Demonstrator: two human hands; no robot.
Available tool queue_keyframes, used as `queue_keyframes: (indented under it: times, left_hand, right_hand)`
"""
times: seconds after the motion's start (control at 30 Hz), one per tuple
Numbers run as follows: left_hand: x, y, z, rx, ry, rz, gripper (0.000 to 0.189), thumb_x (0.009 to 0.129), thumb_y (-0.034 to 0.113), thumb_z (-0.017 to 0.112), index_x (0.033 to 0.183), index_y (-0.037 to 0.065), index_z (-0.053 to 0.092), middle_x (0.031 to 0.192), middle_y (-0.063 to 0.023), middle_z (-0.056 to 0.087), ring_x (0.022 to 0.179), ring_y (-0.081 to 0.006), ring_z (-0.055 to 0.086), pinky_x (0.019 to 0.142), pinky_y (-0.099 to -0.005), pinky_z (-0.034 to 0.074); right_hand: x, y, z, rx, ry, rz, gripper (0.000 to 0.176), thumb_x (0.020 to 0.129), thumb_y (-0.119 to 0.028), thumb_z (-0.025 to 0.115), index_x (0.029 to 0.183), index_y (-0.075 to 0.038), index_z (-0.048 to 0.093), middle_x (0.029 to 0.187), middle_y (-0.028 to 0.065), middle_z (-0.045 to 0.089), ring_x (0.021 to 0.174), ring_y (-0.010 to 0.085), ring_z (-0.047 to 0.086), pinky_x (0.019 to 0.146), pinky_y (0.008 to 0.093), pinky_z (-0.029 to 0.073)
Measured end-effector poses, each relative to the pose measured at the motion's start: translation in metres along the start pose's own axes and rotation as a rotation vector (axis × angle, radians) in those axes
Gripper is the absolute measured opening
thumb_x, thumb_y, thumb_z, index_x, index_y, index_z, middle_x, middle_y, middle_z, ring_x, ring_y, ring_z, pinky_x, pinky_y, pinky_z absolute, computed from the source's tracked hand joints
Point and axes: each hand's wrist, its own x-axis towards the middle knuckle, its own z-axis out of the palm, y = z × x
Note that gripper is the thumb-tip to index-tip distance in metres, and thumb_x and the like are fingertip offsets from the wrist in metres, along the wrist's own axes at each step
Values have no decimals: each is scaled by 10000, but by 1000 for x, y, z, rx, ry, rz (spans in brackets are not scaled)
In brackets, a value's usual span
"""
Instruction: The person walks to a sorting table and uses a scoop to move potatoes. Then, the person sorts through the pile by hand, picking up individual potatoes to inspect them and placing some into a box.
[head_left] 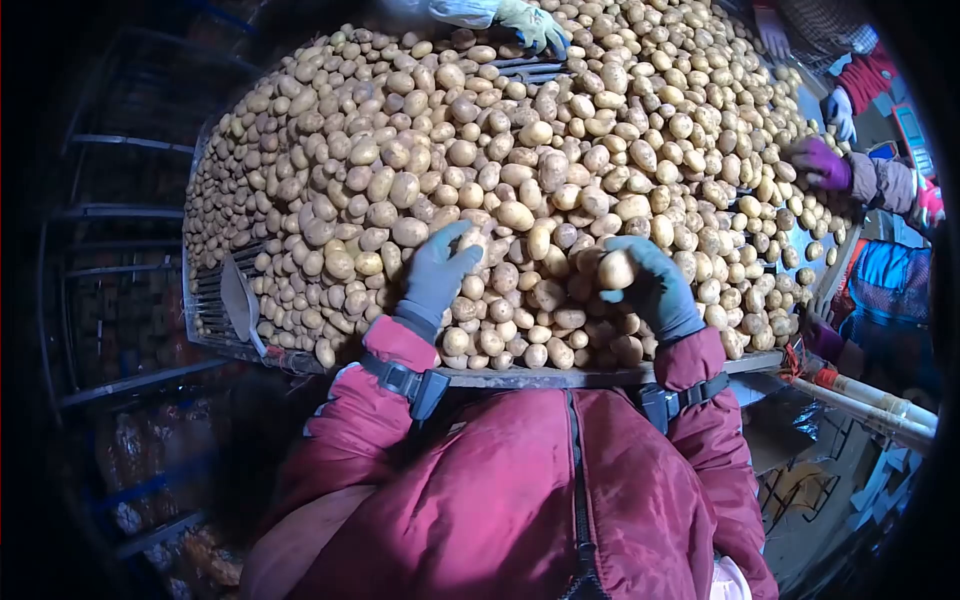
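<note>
Watched from my remote station, a gloved right hand pinches a potato over heaped potatoes near the front rim; a loose fingertip hold could drop it (round things roll). The left hand curves half-spread, its grip impossible to tell. The pinched potato looks pale, rounded.

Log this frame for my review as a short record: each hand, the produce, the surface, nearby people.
left hand: gloved, fingers parted, against the heap
right hand: gloved, gripping one potato
produce: heaped potatoes, varied sizes
surface: table with raised rim, slats showing in gaps
nearby people: light-gloved hand at far side; purple-gloved hand at right
</note>
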Motion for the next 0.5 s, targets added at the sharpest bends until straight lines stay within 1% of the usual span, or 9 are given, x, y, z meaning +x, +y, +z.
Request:
queue_keyframes:
  times: [0.03,0.1,0.17,0.2,0.23,0.3,0.37,0.43,0.5]
  left_hand:
    - [2,12,3,403,355,265,502,914,119,728,1383,15,579,1345,-102,603,1203,-201,584,1020,-325,493]
    - [39,45,-45,305,359,338,441,967,79,669,1381,-37,569,1342,-95,618,1206,-154,570,1018,-285,488]
    - [70,78,-94,-974,-388,-520,450,975,101,667,1396,-24,567,1317,-97,635,1189,-160,589,1028,-287,482]
    - [79,103,-111,-1110,-364,-525,441,993,130,651,1400,-16,566,1301,-79,653,1179,-156,596,1027,-292,482]
    - [77,117,-110,-884,-305,-277,442,1010,185,630,1415,21,560,1302,-111,667,1174,-183,623,1012,-317,494]
    - [58,117,-88,-835,-479,-253,450,1028,267,587,1430,69,547,1300,-178,661,1174,-278,653,1000,-371,506]
    - [52,115,-76,-732,-512,-50,469,1041,342,534,1446,106,527,1303,-217,637,1182,-367,638,996,-415,507]
    - [57,133,-104,-784,-458,-65,487,1049,377,495,1453,107,518,1323,-209,629,1195,-395,618,1005,-433,503]
    - [52,134,-99,-784,-618,-81,496,1050,379,490,1465,107,504,1325,-204,629,1205,-379,620,1011,-427,499]
  right_hand:
    - [8,9,0,-8,-52,61,376,1010,-343,579,1233,-44,627,1141,111,672,995,257,692,749,416,623]
    - [26,42,-3,-339,-149,-33,408,1031,-369,550,1222,-18,630,1137,115,680,991,260,698,745,397,623]
    - [31,61,13,-571,-213,-247,439,1039,-389,543,1215,4,633,1151,116,683,985,248,703,723,375,622]
    - [30,61,17,-800,-333,-501,442,1039,-393,548,1245,-9,623,1155,108,683,962,222,701,721,352,618]
    - [27,58,29,-95,-132,128,444,1023,-386,583,1281,-25,605,1152,117,682,960,215,697,734,348,610]
    - [12,48,41,-377,-152,96,471,1018,-396,582,1319,-33,582,1160,118,681,921,218,701,724,315,589]
    - [24,68,7,-1207,-405,-630,498,1010,-430,591,1302,-28,579,1125,99,689,933,216,692,750,310,559]
    - [2,58,15,-1205,-386,-680,466,1023,-428,570,1247,-20,605,1071,72,689,962,172,653,806,313,531]
    - [-12,50,18,-758,-208,40,410,1030,-385,567,1196,-18,644,1044,53,682,995,130,608,852,315,514]
